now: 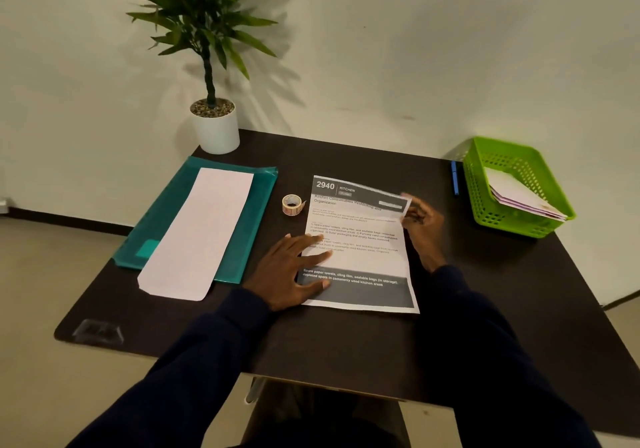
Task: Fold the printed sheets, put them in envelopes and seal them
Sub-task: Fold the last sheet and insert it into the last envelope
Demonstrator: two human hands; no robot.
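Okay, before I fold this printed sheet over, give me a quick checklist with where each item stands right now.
1. White printed sheet lies printed side up on the dark table: ok.
2. Left hand presses flat on the sheet's left side: ok.
3. Right hand pinches the raised far right corner: ok.
4. Small roll of stickers sits apart from the sheet, to its left: ok.
5. Long white envelope lies on the teal plastic folder: ok.
6. Far edge will meet the fold line squarely: cannot tell.
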